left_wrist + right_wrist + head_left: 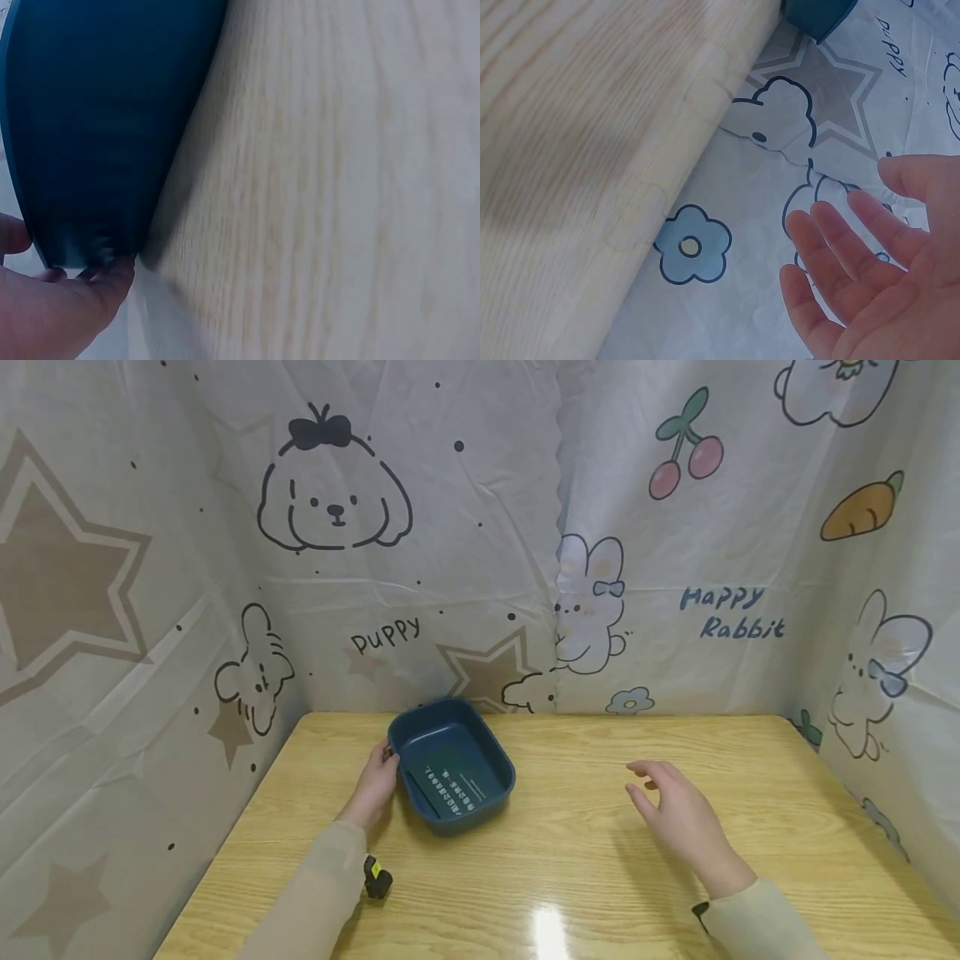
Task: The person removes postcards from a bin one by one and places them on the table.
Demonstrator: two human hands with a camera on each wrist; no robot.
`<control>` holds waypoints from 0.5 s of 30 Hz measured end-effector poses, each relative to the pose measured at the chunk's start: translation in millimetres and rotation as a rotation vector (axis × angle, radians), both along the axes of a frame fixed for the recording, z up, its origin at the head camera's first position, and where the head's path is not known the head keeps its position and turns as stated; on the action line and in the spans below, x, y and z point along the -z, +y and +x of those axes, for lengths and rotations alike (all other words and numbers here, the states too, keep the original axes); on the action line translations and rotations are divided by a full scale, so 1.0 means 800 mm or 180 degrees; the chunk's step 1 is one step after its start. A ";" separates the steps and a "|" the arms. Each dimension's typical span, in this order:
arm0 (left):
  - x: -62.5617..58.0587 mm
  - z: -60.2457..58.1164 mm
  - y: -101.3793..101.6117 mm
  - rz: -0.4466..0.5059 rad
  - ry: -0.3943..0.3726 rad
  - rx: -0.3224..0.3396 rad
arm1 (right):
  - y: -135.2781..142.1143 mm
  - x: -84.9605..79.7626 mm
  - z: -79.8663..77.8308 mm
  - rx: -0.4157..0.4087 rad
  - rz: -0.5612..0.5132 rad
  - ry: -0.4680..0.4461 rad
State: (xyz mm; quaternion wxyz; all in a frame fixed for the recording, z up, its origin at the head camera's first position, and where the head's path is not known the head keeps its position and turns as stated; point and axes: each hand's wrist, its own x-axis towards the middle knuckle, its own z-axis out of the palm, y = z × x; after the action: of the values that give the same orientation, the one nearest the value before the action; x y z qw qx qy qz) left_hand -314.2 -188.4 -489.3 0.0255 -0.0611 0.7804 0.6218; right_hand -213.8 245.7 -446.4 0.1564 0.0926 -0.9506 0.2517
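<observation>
A dark blue plastic storage bin (480, 817), open at the top, is at the left back of the table, its far rim overlapping the table's back edge in the head view. White printed characters show toward its near side. My left hand (375, 783) grips its left side; in the left wrist view the thumb and fingertips (120, 274) are at the end of the bin's wall (97, 135). Off to the right, my right hand (678, 810) is held over the table with nothing in it. Its fingers (836, 232) are spread and slightly bent in the right wrist view.
The wooden table (577, 852) meets a printed cloth curtain (480, 560) at the back and both sides. A small black device (377, 878) with a yellow mark sits at the left sleeve (322, 877).
</observation>
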 end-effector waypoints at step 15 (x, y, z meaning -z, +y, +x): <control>-0.002 0.011 0.012 -0.0061 0.0092 0.0368 | -0.008 0.001 0.000 -0.0043 0.0045 -0.0033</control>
State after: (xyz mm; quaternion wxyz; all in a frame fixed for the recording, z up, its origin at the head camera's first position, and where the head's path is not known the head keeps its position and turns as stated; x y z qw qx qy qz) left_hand -305.5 -179.1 -487.3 0.0495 -0.0072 0.7888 0.6126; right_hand -213.6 239.0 -447.4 0.1492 0.0989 -0.9525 0.2466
